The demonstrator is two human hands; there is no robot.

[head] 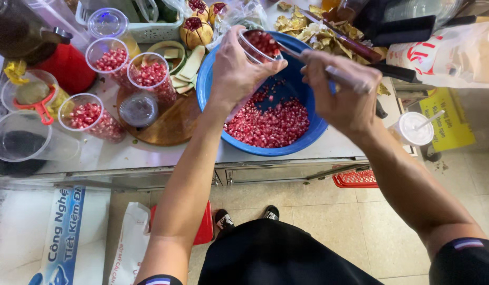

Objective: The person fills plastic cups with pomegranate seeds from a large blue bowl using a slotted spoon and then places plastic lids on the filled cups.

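Note:
My left hand [235, 71] grips a clear plastic cup [261, 44] filled with red pomegranate seeds, tilted over a blue bowl [208, 79]. My right hand [343, 95] holds a metal spoon [307, 59] whose tip reaches the cup's mouth. The bowl carries a heap of loose pomegranate seeds [271, 124] in its near half. Both hands hover above the bowl at the counter's middle.
Three filled seed cups [149, 74] stand left on a round wooden board [170, 126], beside an empty cup [22, 142] and a red juicer [67, 66]. Halved pomegranates [196, 29], peels [307, 31] and a knife [344, 39] lie behind. A lidded cup with straw [413, 129] sits right.

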